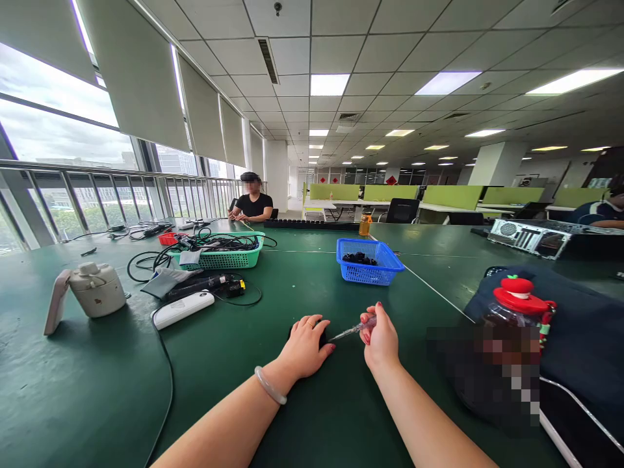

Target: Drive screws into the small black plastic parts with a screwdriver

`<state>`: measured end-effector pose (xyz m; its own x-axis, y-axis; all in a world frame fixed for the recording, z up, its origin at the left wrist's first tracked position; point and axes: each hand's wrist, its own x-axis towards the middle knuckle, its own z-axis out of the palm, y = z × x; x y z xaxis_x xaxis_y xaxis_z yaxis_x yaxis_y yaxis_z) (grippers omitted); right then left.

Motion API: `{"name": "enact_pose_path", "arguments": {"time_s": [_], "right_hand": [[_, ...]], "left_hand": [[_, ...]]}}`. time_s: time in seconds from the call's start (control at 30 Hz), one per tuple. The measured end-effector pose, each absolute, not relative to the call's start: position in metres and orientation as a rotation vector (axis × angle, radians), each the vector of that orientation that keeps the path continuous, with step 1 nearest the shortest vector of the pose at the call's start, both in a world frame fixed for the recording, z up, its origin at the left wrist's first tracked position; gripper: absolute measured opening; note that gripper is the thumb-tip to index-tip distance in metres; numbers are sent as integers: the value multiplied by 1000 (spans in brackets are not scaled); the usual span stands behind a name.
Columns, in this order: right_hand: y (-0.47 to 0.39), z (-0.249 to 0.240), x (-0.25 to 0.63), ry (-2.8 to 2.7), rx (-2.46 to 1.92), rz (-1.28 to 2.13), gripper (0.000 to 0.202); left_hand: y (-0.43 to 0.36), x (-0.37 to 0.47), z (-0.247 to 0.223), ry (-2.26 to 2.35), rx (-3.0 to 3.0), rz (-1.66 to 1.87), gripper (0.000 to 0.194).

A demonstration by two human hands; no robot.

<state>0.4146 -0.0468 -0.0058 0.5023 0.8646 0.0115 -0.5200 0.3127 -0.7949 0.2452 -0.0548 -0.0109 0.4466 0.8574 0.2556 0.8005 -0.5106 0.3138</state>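
My left hand (305, 346) rests over a small black object (322, 338) on the green table (234, 377), its fingers curled around it; most of the object is hidden under the palm. A screwdriver (348, 329) with a clear handle is gripped in my right hand (379, 335), its metal shaft pointing left. The tip reaches the right side of the black object, near my left thumb; whether they touch cannot be told. Beyond my hands stands a blue basket (370, 274) holding small black parts.
Left lie a green basket (219, 260) of black cables, a white power strip (182, 310) and a beige jug (100, 292). Right are a red-lidded bottle (519, 302), dark cloth (580, 325) and a metal computer case (529, 238). A person (253, 205) sits across the table.
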Motion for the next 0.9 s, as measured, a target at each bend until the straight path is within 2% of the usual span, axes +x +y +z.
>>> {"name": "enact_pose_path", "arguments": {"time_s": [0.9], "right_hand": [[-47,-5,415,-506,-823,960,39]], "left_hand": [[-56,246,-9,1468,2536,570,52]]}}
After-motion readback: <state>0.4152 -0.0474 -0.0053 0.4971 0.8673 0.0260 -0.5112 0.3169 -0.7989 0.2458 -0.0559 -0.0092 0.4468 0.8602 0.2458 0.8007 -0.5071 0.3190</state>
